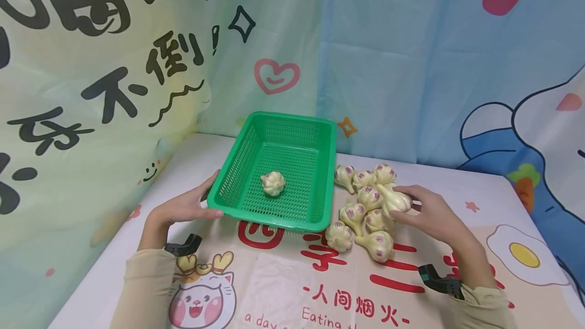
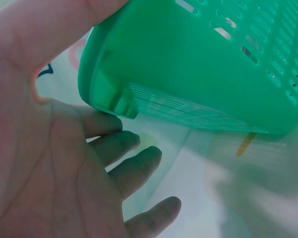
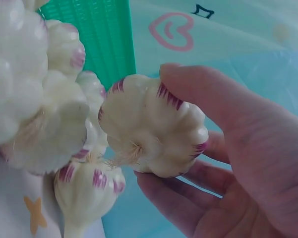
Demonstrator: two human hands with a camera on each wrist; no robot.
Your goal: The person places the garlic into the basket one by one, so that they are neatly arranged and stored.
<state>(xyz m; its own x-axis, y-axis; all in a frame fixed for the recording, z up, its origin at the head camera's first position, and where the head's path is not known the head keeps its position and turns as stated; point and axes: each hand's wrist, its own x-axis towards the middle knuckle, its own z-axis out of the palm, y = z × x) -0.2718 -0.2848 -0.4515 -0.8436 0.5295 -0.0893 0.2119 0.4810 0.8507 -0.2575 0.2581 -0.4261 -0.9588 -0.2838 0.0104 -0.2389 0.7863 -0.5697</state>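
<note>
In the head view a green plastic basket [image 1: 274, 220] stands left of the middle, one garlic bulb [image 1: 272, 184] lying inside it. My left hand [image 1: 187, 207] grips the basket's rim at its near left corner. Seen from the left wrist, the thumb lies over the rim [image 2: 87, 74] and the index finger touches its underside, while the other fingers stay loosely bent. My right hand [image 1: 429, 212] holds a garlic bulb [image 3: 151, 126] between thumb and fingers, at the right edge of a pile of several garlic bulbs [image 1: 369, 198] with purple streaks.
The pile lies against the basket's right side on a printed table cover [image 1: 274, 288]. Behind the table hangs a patterned cloth [image 1: 375, 65], and another side of cloth [image 1: 91, 141] closes off the left. Each wrist carries a black camera mount [image 1: 441, 281].
</note>
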